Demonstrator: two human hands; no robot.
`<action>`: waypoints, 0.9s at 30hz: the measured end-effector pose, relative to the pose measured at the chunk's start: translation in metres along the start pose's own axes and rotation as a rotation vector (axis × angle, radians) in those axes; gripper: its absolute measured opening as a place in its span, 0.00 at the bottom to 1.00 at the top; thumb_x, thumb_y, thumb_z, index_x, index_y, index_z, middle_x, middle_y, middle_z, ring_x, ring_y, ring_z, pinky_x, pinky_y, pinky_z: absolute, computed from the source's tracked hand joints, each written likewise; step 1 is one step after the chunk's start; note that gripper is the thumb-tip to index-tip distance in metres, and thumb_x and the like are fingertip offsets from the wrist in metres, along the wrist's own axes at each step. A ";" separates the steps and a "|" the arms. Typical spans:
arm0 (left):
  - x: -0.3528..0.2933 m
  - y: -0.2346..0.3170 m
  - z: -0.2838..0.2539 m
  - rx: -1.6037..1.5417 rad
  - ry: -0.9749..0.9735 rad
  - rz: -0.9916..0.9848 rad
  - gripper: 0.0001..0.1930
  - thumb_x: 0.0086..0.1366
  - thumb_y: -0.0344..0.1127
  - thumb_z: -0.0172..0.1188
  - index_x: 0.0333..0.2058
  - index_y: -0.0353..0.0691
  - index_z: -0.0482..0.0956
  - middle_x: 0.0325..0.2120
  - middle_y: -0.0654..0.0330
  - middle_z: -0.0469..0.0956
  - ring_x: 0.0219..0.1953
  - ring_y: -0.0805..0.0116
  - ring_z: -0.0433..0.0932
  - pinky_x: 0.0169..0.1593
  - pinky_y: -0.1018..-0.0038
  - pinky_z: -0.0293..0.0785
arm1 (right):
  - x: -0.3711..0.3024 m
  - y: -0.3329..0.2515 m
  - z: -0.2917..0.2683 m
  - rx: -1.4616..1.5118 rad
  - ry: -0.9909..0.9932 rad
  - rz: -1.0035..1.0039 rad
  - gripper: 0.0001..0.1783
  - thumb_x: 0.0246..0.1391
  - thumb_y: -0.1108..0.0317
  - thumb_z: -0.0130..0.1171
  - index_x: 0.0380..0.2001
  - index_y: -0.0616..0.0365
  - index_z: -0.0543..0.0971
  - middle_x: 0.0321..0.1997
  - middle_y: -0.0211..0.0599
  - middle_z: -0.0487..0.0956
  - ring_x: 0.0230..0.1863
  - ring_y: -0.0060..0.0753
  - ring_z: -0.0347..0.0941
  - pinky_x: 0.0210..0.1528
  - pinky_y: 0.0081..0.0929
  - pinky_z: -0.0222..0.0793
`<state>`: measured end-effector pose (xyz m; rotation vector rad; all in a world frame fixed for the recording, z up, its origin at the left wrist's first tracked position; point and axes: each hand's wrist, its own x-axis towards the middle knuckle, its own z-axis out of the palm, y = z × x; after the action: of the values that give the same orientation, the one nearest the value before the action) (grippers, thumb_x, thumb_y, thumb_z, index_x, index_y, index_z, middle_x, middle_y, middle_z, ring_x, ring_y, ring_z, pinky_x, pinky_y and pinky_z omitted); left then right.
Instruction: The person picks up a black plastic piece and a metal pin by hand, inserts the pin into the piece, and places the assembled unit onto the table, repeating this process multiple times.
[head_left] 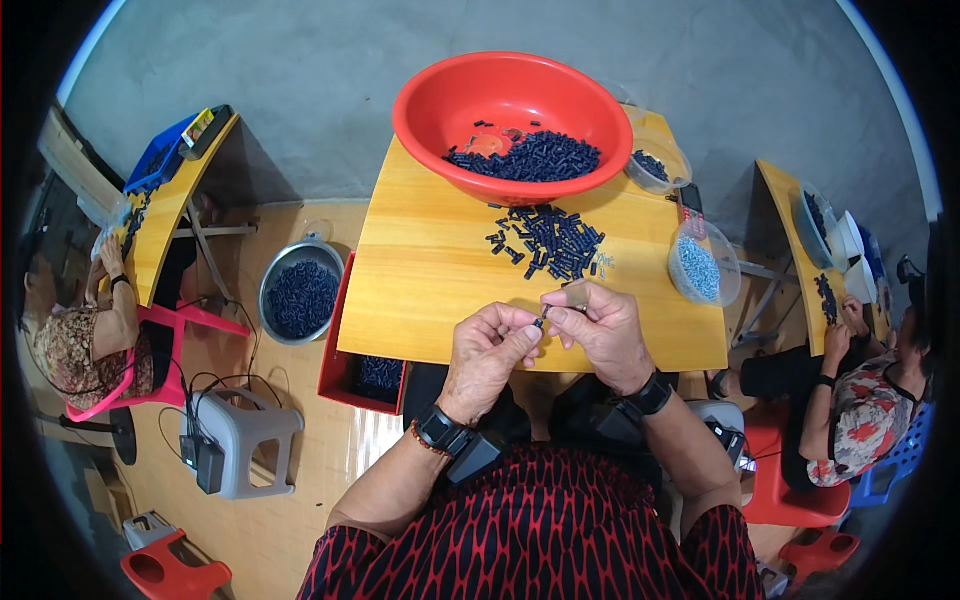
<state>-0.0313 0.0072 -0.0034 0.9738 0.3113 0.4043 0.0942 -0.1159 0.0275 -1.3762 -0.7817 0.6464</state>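
Observation:
Both my hands meet over the near edge of the yellow wooden table (400, 270). My left hand (488, 352) is closed, pinching a small dark cylindrical piece (538, 323) between thumb and fingertips. Close against it, my right hand (608, 335) is closed in a pinch too; what its fingertips hold is too small to make out. Just beyond my hands lies a loose pile of dark blue cylindrical pieces (562, 240), with a few tiny light blue bits (606, 262) at its right side. Behind the pile, a large red basin (510, 75) holds many more dark pieces.
A clear tub of light blue pieces (697, 268) stands at the table's right, a clear tub of dark pieces (650, 168) behind it. Left of the table are a metal bowl (268, 318), a red box (345, 370) and a grey stool (245, 420). Other people sit at tables on both sides.

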 end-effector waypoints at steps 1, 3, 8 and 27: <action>0.000 0.001 0.000 -0.001 -0.013 -0.008 0.06 0.65 0.27 0.61 0.38 0.32 0.76 0.30 0.58 0.80 0.27 0.76 0.77 0.32 0.79 0.76 | 0.000 0.001 0.000 0.003 -0.005 0.007 0.07 0.60 0.75 0.59 0.41 0.63 0.80 0.33 0.29 0.81 0.30 0.13 0.73 0.29 0.14 0.69; 0.000 0.000 0.001 -0.009 -0.007 -0.015 0.06 0.65 0.27 0.61 0.38 0.32 0.76 0.29 0.58 0.80 0.27 0.76 0.77 0.32 0.79 0.77 | 0.000 0.002 0.000 0.005 -0.011 0.015 0.07 0.60 0.75 0.59 0.41 0.63 0.80 0.33 0.29 0.81 0.30 0.14 0.74 0.29 0.15 0.70; -0.001 -0.001 0.000 -0.017 -0.009 -0.013 0.06 0.65 0.27 0.61 0.38 0.32 0.76 0.29 0.59 0.80 0.26 0.77 0.77 0.31 0.80 0.77 | -0.001 0.003 0.000 -0.006 -0.005 -0.020 0.07 0.59 0.76 0.60 0.40 0.65 0.81 0.33 0.31 0.81 0.31 0.16 0.75 0.32 0.15 0.73; -0.004 0.000 -0.002 -0.198 -0.127 -0.100 0.04 0.66 0.25 0.59 0.38 0.32 0.77 0.32 0.55 0.81 0.27 0.75 0.78 0.31 0.80 0.77 | -0.007 -0.006 0.001 -0.230 -0.020 -0.200 0.03 0.54 0.79 0.63 0.33 0.65 0.83 0.30 0.36 0.80 0.31 0.21 0.75 0.34 0.20 0.71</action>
<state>-0.0361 0.0070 -0.0043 0.7829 0.1997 0.2754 0.0891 -0.1218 0.0331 -1.4764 -1.0201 0.4238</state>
